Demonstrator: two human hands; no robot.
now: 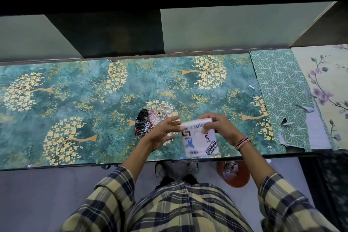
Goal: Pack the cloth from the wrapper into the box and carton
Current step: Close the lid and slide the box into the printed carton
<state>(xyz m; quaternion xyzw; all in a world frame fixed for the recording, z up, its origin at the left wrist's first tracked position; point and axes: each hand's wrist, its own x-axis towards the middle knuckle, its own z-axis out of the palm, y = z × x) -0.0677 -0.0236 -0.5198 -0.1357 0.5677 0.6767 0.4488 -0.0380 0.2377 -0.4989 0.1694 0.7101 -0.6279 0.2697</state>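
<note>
White printed box (pixel 200 138) held above the table's (pixel 75 100) near edge; right hand (pixel 218 128) grips its far end, left hand (pixel 163 131) open, fingertips at its left side. Clear wrapper with dark cloth (pixel 146 123) lies just left. Tabletop left of that bare.

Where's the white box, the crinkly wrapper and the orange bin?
Box (pixel 199 138): head view, on its printed top.
Wrapper (pixel 145 124): head view, on its dark part.
Bin (pixel 234 174): head view, on its rim under the table.
</note>
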